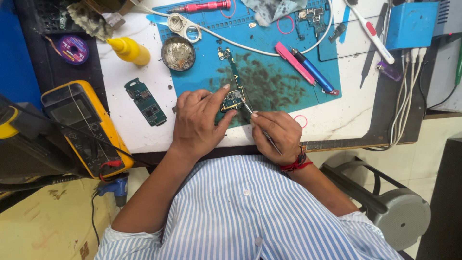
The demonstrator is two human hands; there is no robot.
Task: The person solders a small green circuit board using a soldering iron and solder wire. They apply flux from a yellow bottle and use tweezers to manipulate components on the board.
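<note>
left hand (198, 123) pinches long green circuit board (233, 91) flat on blue mat (288, 82) near surface's front edge, right hand (275, 135) clamped on tweezers (257, 123) with tip touching board's near end, spare green board (145, 101) lying well left

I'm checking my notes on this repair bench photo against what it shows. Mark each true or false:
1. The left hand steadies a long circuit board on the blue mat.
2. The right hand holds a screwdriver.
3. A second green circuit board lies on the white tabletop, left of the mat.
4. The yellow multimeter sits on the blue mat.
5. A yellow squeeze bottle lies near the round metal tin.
1. True: the left hand pinches the long circuit board on the blue mat.
2. False: the right hand holds thin tweezers.
3. True: the small green circuit board lies there.
4. False: the yellow multimeter lies off the mat, at the bench's left edge.
5. True: the yellow squeeze bottle lies left of the round metal tin.
</note>
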